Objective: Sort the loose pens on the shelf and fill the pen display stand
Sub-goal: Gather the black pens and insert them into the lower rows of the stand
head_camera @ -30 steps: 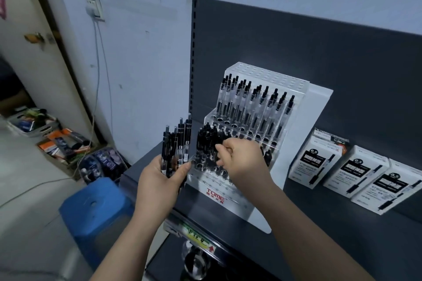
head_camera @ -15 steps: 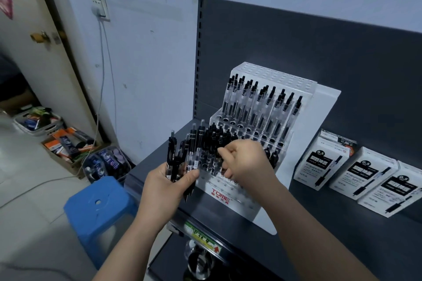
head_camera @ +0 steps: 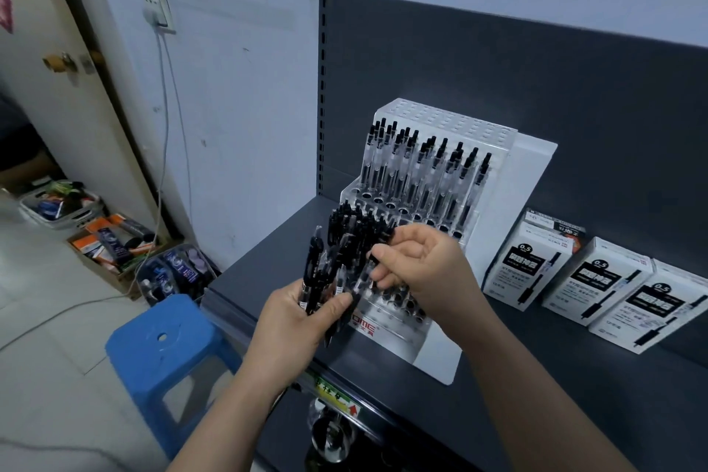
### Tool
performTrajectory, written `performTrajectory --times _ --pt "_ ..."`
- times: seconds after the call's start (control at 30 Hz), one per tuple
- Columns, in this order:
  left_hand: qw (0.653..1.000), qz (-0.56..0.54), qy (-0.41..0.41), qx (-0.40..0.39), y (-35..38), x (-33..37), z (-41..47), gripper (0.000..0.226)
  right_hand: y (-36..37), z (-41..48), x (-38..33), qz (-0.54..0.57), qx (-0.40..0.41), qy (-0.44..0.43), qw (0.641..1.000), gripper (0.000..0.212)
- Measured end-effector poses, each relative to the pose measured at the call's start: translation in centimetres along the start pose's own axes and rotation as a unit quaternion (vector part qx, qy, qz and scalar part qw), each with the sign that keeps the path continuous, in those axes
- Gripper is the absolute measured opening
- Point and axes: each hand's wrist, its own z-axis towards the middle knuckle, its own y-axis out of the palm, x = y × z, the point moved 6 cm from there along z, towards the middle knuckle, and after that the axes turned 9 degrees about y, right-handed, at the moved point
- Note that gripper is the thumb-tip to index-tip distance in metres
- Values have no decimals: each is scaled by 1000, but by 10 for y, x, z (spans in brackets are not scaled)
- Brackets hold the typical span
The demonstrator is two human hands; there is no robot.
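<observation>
Presently, at the front left corner of the shelf (head_camera: 574, 387):

- Bundle of pens (head_camera: 318, 272): black and clear-barrelled, in front of the pen display stand (head_camera: 498, 226), low at its left. Long axes near upright, clicker ends up and leaning slightly away, tips down past the palm.
- Left hand (head_camera: 295, 322): wrapped round the lower part of the bundle of pens, thumb across the front, fingers behind; a firm grip.
- Single pen (head_camera: 364, 274): at the right edge of the bundle, tilted, top end up-right and lower end down-left.
- Right hand (head_camera: 421, 264): just right of the bundle, before the stand's lower rows; thumb and forefinger pinch the top of the single pen, other fingers curled beneath.
- Stand contents: clear pens (head_camera: 421, 172) upright in the upper tier, black caps up; dark pens (head_camera: 360, 220) packed in the tier below.
- Three white pen boxes (head_camera: 532, 264): on the shelf right of the stand, side by side.
- Blue stool (head_camera: 161, 341): on the floor, left of the shelf.
</observation>
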Motion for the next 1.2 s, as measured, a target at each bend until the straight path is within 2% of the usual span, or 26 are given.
performTrajectory --times 0.1,0.2,0.33,0.4,0.57,0.7,0.8,0.97,1.03,1.07,1.13,1.2 --pt "998 25 -9 62 -9 -8 -1 16 -17 -5 -8 19 64 -64 996 16" --pt "992 33 -22 116 -18 -17 -1 17 -26 -9 -12 14 95 -116 989 22" --pt "990 21 -27 136 -16 -24 -3 19 -21 -6 -6 -47 93 -165 981 7" --pt "990 20 -27 134 -14 -26 -4 18 -16 -1 0 -88 97 -173 976 9" --pt "992 5 -34 125 -14 -29 1 17 0 10 6 -215 110 -156 958 12" --pt "994 0 -27 102 -18 -24 11 15 14 23 7 -327 115 -123 930 29" --pt "996 -28 -28 79 -23 -21 19 8 22 28 11 -378 123 -90 913 37" --pt "997 -56 -31 46 -29 -20 27 13 25 26 12 -466 137 -24 874 41" --pt "998 -52 -23 20 -28 -18 28 13 21 18 12 -451 147 -14 880 38" --pt "999 -49 -21 5 -27 -17 29 12 19 11 10 -418 158 -15 895 34" --pt "998 -44 -22 -28 -24 -17 28 13 16 -4 4 -303 180 -27 935 22" --pt "997 -45 -24 -56 -20 -16 26 13 18 -15 0 -169 158 -21 973 8"
